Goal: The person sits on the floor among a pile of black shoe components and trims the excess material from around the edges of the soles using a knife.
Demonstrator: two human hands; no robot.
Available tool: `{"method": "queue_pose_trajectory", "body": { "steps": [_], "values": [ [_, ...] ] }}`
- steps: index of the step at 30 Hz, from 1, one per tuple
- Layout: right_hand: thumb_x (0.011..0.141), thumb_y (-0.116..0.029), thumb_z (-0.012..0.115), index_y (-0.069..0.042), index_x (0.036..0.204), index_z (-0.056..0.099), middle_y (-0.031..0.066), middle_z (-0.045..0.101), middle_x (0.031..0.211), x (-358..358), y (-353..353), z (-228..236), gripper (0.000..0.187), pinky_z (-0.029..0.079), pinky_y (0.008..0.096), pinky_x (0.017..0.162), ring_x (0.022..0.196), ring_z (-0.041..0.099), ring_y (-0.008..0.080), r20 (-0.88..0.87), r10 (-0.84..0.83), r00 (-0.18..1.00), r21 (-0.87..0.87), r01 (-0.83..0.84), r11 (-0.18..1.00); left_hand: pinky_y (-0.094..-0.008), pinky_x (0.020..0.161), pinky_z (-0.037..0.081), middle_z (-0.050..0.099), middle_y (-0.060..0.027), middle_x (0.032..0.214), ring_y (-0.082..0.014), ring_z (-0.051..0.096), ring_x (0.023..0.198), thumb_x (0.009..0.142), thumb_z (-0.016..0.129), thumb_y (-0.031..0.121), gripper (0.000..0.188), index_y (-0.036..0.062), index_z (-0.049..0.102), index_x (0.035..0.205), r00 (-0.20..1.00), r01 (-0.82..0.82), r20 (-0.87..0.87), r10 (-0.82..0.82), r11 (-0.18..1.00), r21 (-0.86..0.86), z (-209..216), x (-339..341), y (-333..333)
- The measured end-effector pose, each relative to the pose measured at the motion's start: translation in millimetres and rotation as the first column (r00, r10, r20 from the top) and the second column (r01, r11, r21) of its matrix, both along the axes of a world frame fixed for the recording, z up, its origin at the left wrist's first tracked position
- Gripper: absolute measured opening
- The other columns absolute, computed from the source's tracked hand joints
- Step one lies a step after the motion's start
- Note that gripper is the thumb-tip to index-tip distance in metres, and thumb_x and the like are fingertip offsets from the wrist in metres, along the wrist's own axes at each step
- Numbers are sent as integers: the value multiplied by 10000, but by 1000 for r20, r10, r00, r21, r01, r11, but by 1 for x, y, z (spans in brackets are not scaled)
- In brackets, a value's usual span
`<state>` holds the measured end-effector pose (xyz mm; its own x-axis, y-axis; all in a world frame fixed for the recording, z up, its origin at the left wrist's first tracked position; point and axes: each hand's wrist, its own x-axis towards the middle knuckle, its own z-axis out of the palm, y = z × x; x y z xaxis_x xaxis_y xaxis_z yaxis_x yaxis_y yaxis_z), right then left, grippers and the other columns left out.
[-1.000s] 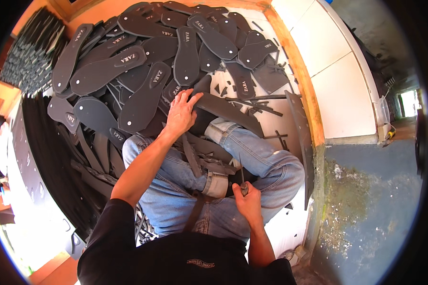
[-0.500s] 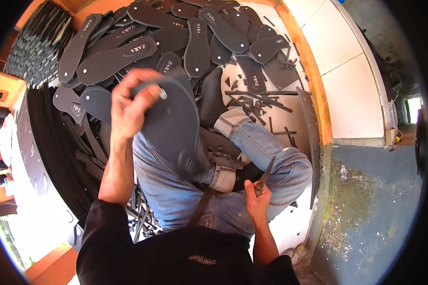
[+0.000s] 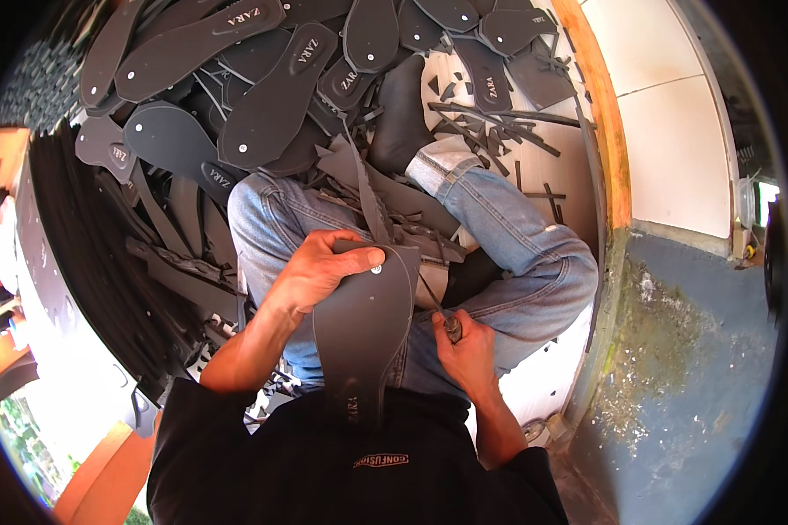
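Observation:
My left hand (image 3: 328,267) grips the far end of a dark grey shoe sole piece (image 3: 359,337), thumb on top beside a small white dot. The piece lies lengthwise over my lap, with surplus material outside its curved outline at the upper right. My right hand (image 3: 468,354) is wrapped round the handle of a knife (image 3: 452,327). The thin blade points up and left, close to the piece's right edge; whether it touches cannot be told. A jagged grey strip (image 3: 372,197) extends beyond the far end; I cannot tell if it is joined.
A heap of cut soles (image 3: 276,101) lies ahead of my crossed legs (image 3: 517,210). Small offcuts (image 3: 499,131) are scattered at the right, inside a wooden edge (image 3: 608,114). Stacked dark sheets (image 3: 83,254) stand at the left. A blue-grey floor (image 3: 683,350) lies at the right.
My left hand has brought the sole piece down and nearer my body. My right hand has turned the knife from pointing up-right to up-left, beside the piece. The view has shifted slightly.

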<state>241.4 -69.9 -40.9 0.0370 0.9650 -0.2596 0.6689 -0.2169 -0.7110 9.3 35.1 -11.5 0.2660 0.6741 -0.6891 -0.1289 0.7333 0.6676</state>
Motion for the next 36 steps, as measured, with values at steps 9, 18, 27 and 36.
{"method": "queue_pose_trajectory", "body": {
  "steps": [9, 18, 27, 36],
  "values": [
    [759, -164, 630, -2, 700, 557, 226, 563, 603, -10, 53, 20, 188, 435, 482, 566, 613, 564, 435, 66, 205, 976, -58, -202, 978, -222, 529, 458, 635, -46, 710, -80, 578, 600, 745, 769, 237, 324, -38, 634, 852, 993, 100, -63, -96, 993, 67, 11, 3, 0],
    [813, -175, 634, 64, 791, 604, 110, 587, 590, -9, 85, -16, 243, 435, 337, 557, 561, 561, 179, -77, -119, 990, 173, 130, 976, -212, 562, 465, 651, -81, 770, -105, 599, 652, 789, 725, 242, 317, -23, 634, 935, 965, -127, -208, 163, 977, 173, 1, -4, -5],
    [856, -174, 645, -31, 593, 393, -22, 318, 515, 35, 31, 8, 391, 257, 280, 450, 510, 298, 48, -265, -397, 879, -37, 402, 915, -359, 887, 491, 616, -68, 1081, -193, 613, 982, 818, 653, 60, 362, 35, 543, 1162, 714, -605, 379, 589, 791, -91, 2, 36, -21],
    [819, -120, 654, -15, 633, 473, 110, 466, 484, 29, -4, 19, 280, 363, 336, 421, 400, 450, 195, 8, -224, 974, 13, 224, 974, -288, 859, 503, 609, -32, 1038, -156, 610, 952, 801, 688, 35, 330, 87, 547, 1095, 615, -573, 454, 644, 761, -304, 0, 100, -46]
  ]
}}
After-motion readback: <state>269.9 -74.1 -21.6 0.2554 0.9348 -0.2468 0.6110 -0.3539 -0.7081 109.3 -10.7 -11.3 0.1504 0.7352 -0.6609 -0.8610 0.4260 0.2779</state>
